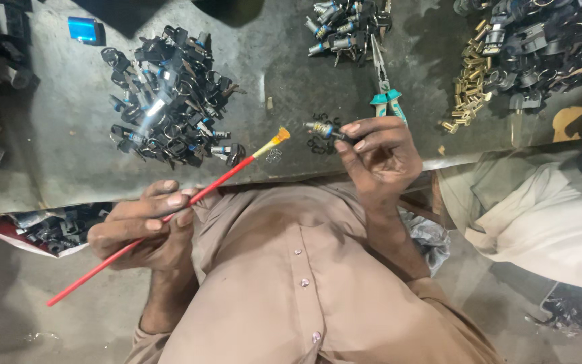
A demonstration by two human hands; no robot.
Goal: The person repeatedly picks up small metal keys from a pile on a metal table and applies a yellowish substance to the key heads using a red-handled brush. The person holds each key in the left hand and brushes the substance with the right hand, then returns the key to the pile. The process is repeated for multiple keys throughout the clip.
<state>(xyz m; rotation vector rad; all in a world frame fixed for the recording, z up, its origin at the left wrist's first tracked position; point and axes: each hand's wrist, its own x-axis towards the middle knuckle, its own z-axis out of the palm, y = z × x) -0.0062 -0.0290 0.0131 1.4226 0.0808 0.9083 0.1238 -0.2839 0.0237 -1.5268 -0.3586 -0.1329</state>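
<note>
**Brush and lock cylinder over the bench**

My left hand [146,226] is closed around a long red-handled brush [170,216], its yellow bristle tip pointing toward the small metal lock cylinder [321,128] that my right hand [378,158] pinches between its fingertips. The cylinder is silvery with a dark end, held above the grey bench [69,135], near green-handled pliers [386,94] and a pile of black keyed locks [170,98].

The brush [170,216] has a red handle and yellow-orange bristles. The pliers [386,101] have teal grips, the pins [469,87] are brass-yellow, the keys [170,101] black and silver. The shirt [291,269] is plain tan, the bench [62,135] grey.
</note>
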